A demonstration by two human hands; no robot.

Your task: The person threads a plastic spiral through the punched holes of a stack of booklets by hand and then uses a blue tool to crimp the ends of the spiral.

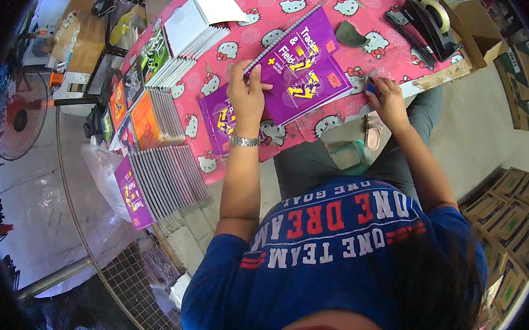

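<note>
My left hand (249,96) is closed at the spiral-bound edge of a purple notebook (281,96), its thumb and fingertips pinching near the lower end of the coil. This notebook lies tilted over the table, partly over another purple notebook (338,53). A further purple notebook (210,109) shows beneath my left wrist. Near the table's front edge, my right hand (388,103) is closed around a small blue object (371,88), mostly hidden by the fingers, so its kind is unclear.
Stacked spiral notebooks (168,180) line the table's left side, with white-paged ones (204,17) farther back. A dark curved piece (351,35), a black bristly bundle (411,40) and a tape dispenser (437,21) sit at right. Cartons (510,207) stand on the floor; a fan (19,117) is left.
</note>
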